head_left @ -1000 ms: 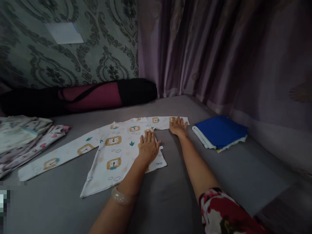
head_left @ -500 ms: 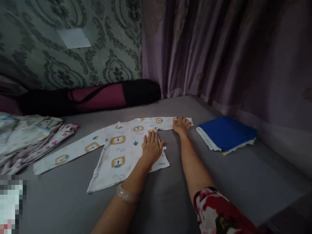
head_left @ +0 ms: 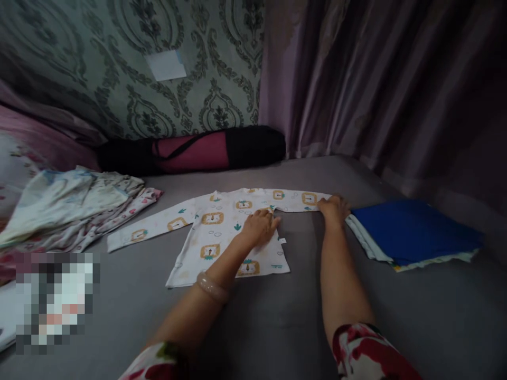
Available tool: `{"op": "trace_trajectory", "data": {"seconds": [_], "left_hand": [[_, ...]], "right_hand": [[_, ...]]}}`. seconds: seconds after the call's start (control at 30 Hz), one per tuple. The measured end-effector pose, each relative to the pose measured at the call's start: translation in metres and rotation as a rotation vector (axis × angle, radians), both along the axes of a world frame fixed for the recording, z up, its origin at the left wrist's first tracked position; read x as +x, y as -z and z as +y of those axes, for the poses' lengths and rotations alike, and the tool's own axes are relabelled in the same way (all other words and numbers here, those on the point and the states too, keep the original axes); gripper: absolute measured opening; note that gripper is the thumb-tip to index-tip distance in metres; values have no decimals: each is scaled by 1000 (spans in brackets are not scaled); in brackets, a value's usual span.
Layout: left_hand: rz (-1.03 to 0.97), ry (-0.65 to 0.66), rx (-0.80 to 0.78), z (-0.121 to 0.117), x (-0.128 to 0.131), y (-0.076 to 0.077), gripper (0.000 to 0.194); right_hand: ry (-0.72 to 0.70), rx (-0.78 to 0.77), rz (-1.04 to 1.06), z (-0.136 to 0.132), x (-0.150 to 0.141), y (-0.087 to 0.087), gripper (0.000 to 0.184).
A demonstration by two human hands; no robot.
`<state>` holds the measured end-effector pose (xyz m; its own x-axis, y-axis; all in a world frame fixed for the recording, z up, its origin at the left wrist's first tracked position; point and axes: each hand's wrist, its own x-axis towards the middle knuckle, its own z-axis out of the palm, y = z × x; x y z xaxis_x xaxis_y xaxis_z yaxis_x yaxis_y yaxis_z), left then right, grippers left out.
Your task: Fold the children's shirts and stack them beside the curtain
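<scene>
A white long-sleeved child's shirt (head_left: 222, 232) with lion faces and green leaf prints lies spread on the grey bed surface, both sleeves stretched outward. My left hand (head_left: 259, 228) rests on the shirt's body near the right armpit, palm down and fingers extended. A pale bangle (head_left: 213, 287) circles that wrist. At the cuff end of the right sleeve (head_left: 293, 199) is my right hand (head_left: 335, 207), thumb apart from the fingers, which are slightly blurred. The hand covers the cuff. Just right of it sits a folded blue cloth (head_left: 420, 229) on top of lighter folded fabric.
A heap of light printed clothes (head_left: 79, 203) lies at the left. Along the patterned wall stretches a long black and maroon bag (head_left: 194, 152). Purple curtains (head_left: 336, 79) hang at the right. A pixelated patch hides the lower left.
My right hand has slid outward along the sleeve to its cuff end. My left hand stays on the shirt body, its fingers turned more to the right. The view has swung left.
</scene>
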<state>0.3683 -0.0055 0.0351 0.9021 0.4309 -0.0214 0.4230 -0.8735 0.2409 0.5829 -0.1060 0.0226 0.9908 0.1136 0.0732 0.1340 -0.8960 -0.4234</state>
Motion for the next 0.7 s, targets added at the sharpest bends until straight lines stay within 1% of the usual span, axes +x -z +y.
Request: {"op": "trace_trajectory", "data": {"seconds": [0.07,0.1,0.2,0.27,0.33,0.47,0.53,0.57,0.6,0.63,0.7], "left_hand": [[7,-10,-88,19,4,-5,46],[-7,-36,-112,28,7,-6,42],[-130,-118,-115,51,16,-3,33],[-223,-128,-102,63,22,4,30],[-301,-106,-88,71,29,13,29],[-398,-2,-58,81,40,36,29],[-421,46,-40,85,43,46,30],[-429,62,-30,86,44,51,31],[-430,75,-23,87,44,55,32],[-422,86,-19,88,44,58,34],[-385,81,-22,89,44,61,37]], "right_hand": [[-9,-12,10,-1,3,1,42],[-10,-17,16,0,5,2,44],[20,2,37,-1,9,1,52],[22,38,69,-2,12,-1,51],[-2,67,133,-3,14,-4,45],[-15,86,207,-6,21,-6,40],[-22,134,216,-5,27,-5,35],[-34,196,222,-5,30,-5,30],[-45,293,227,-3,32,-6,25],[-54,424,235,-1,34,-7,21],[-55,746,281,5,34,-12,18]]}}
